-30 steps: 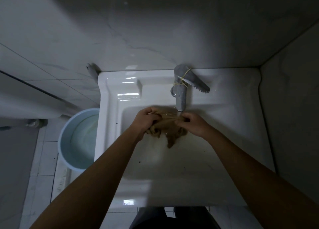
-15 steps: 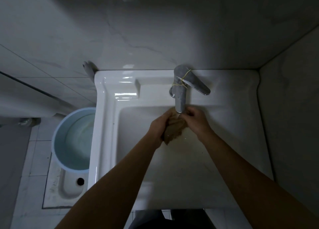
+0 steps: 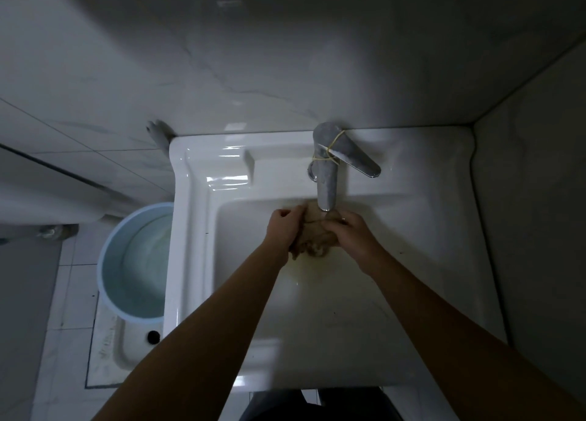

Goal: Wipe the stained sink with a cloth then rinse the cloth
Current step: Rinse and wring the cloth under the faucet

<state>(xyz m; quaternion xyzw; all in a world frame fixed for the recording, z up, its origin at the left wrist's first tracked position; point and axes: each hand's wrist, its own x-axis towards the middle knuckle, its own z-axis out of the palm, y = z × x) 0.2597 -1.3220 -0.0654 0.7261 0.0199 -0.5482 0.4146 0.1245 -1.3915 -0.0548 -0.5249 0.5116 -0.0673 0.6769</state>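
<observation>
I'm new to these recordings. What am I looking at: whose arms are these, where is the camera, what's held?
No machine here: these are a person's bare arms, filmed by a wide-angle camera worn on their head, looking down. A white sink sits in a tiled corner, a metal faucet at its back. The left hand and right hand both grip a bunched brown cloth just under the spout. Whether water runs is unclear. A pale blue bucket stands on the floor left of the sink.
</observation>
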